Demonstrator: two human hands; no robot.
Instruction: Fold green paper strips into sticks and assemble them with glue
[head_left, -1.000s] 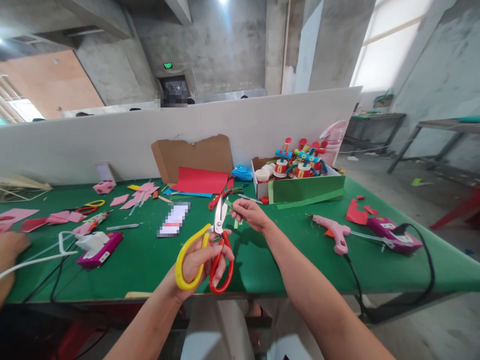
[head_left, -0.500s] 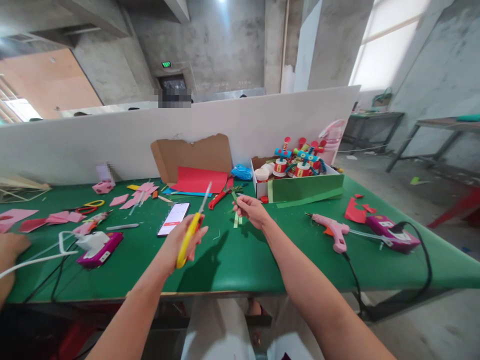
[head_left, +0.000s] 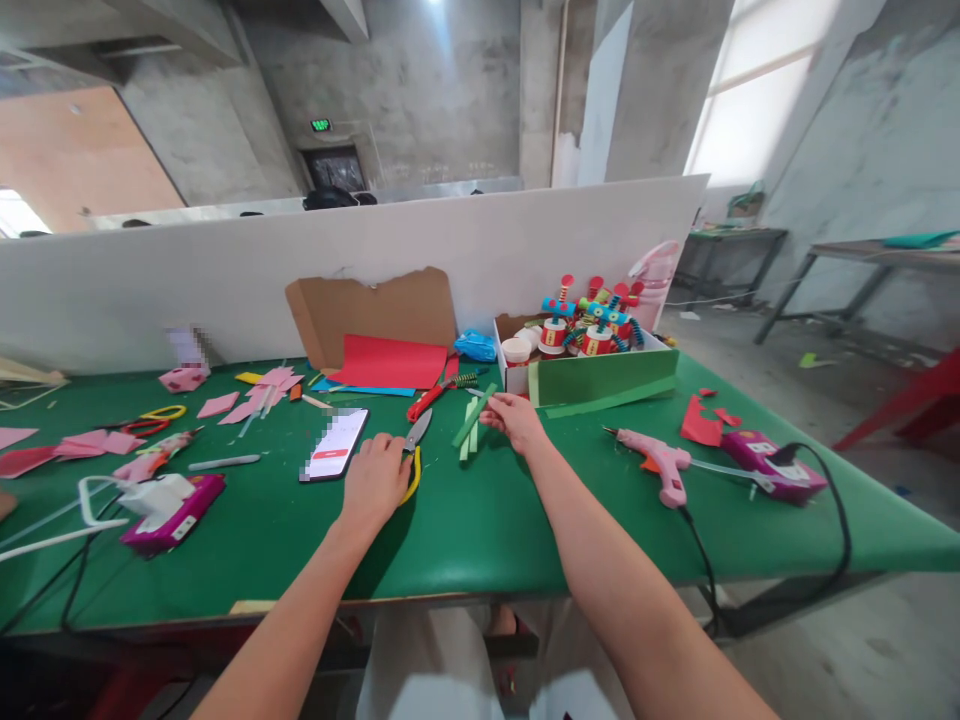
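Note:
My left hand [head_left: 379,475] is closed over the yellow-handled scissors [head_left: 415,470], which lie low over the green table, blades pointing away. To the right, my right hand [head_left: 514,420] pinches a dark green paper strip [head_left: 474,414]. Beneath that strip, paler green strips [head_left: 469,438] rest on the tabletop. A phone [head_left: 335,445] with a lit screen lies just left of my left hand. Red pliers or a similar tool [head_left: 424,402] and a dark coiled piece [head_left: 463,380] sit beyond the strips.
Behind stand red paper [head_left: 394,362] and a box [head_left: 604,382] of red and blue cup figures. A pink glue gun [head_left: 660,458] and a purple power strip [head_left: 776,466] lie right; another power strip [head_left: 174,515] and pink paper pieces [head_left: 84,445] lie left.
My left hand has lowered the scissors from above the table to its surface. The dark strip in my right hand now lies slanted over the pale strips. The view has shifted slightly.

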